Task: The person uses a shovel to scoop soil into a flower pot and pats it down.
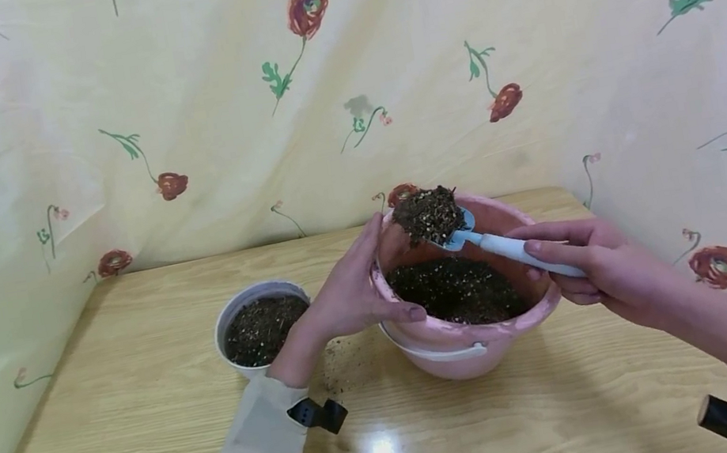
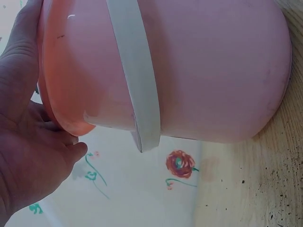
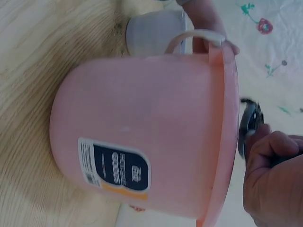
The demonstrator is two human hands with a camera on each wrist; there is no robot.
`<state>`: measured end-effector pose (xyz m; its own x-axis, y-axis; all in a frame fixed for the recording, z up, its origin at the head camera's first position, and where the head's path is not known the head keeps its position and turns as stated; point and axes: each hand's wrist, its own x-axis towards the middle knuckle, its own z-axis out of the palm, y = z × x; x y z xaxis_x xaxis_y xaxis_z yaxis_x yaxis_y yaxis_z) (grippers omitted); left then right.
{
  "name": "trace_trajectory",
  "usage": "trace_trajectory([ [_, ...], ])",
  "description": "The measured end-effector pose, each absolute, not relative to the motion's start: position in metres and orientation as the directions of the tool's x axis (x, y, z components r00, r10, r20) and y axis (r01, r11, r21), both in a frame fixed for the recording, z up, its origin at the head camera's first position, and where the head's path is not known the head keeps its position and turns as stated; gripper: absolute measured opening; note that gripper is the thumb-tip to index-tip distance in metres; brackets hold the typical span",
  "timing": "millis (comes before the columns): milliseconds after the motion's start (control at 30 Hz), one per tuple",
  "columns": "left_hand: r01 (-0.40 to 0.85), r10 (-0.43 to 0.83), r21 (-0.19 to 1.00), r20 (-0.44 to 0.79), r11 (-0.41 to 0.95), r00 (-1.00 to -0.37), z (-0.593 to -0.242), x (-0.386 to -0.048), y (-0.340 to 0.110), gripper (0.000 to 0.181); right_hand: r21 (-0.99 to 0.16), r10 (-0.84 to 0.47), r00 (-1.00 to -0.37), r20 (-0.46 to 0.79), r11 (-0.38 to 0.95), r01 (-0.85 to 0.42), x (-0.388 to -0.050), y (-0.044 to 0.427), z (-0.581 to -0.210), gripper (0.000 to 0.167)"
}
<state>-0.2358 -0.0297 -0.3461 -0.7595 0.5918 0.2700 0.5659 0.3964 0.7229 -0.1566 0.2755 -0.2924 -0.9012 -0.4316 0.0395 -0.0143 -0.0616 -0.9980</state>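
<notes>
A pink bucket [image 1: 454, 362] with dark soil [image 1: 457, 291] inside stands on the table. My left hand [image 1: 352, 288] grips its rim on the left side, thumb near the front edge; in the left wrist view that hand [image 2: 33, 142] is at the rim too. Above the bucket's opening, my right hand [image 1: 585, 257] holds a hand trowel [image 1: 519, 248] by its pale blue handle. A heap of soil [image 1: 430, 215] covers the trowel's blade. In the right wrist view, the right hand [image 3: 277, 175] is beside the rim, and its grip partly hides the trowel.
Left of the bucket stands a white pot [image 1: 243, 368] filled with soil, partly behind the left forearm. Loose soil crumbs [image 1: 347, 365] lie on the wooden table [image 1: 117, 436] between them. The bucket's white carrying handle [image 1: 450, 354] hangs down in front. Flowered cloth [image 1: 203, 85] surrounds the table.
</notes>
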Motion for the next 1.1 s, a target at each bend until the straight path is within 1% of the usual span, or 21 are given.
trace_trajectory([
  [133, 0.608, 0.600, 0.696, 0.313, 0.383, -0.736, -0.347, -0.235, -0.030, 0.137, -0.997, -0.372, -0.927, 0.053, -0.074, -0.027, -0.151, 0.269, -0.297, 0.032],
  [267, 0.627, 0.608, 0.683, 0.330, 0.374, -0.722, -0.347, -0.234, -0.030, 0.135, -0.996, -0.353, -0.932, 0.078, -0.072, -0.056, -0.146, 0.265, -0.301, 0.032],
  [500, 0.570, 0.573, 0.685, 0.265, 0.453, -0.775, -0.345, -0.229, -0.033, 0.137, -0.998, -0.380, -0.923, 0.051, -0.048, -0.035, -0.141, 0.262, -0.304, 0.030],
  [767, 0.543, 0.549, 0.682, 0.243, 0.489, -0.800, -0.345, -0.226, -0.040, 0.135, -0.995, -0.443, -0.892, 0.089, -0.085, -0.057, -0.138, 0.260, -0.305, 0.032],
  [967, 0.544, 0.541, 0.673, 0.246, 0.502, -0.804, -0.343, -0.225, -0.047, 0.135, -0.997, -0.447, -0.893, 0.060, 0.008, -0.071, -0.136, 0.251, -0.299, 0.030],
  [1100, 0.545, 0.533, 0.664, 0.252, 0.512, -0.808, -0.341, -0.223, -0.053, 0.136, -0.996, -0.464, -0.884, 0.049, 0.042, -0.077, -0.136, 0.245, -0.293, 0.029],
])
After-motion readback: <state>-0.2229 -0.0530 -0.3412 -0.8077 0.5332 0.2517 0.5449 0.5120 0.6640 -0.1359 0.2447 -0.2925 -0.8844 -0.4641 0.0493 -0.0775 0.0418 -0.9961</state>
